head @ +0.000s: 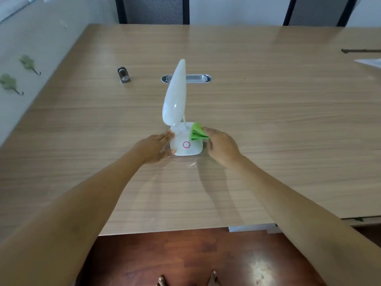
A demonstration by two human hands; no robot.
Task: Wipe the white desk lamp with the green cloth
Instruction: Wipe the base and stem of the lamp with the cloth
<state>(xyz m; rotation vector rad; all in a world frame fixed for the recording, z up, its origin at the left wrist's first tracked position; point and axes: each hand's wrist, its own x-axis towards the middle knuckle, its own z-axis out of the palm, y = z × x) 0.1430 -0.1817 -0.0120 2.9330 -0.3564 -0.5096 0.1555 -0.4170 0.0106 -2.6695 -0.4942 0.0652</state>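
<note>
The white desk lamp [175, 96] stands upright on the wooden table [268, 120], its long head raised and its square base, marked with a pink ring, nearest me. My left hand [155, 147] rests against the base's left side, fingers and thumb bracing it. My right hand [220, 146] pinches a bunched green cloth [197, 132] and presses it onto the right rear part of the base, beside the thin neck.
A small dark metal object [123, 74] stands at the left, and an oval metal cable port [198, 78] lies behind the lamp. Two chair backs [153, 10] stand beyond the far edge. Papers [370, 62] lie at the right edge. White crumbs [191, 165] lie just before the base.
</note>
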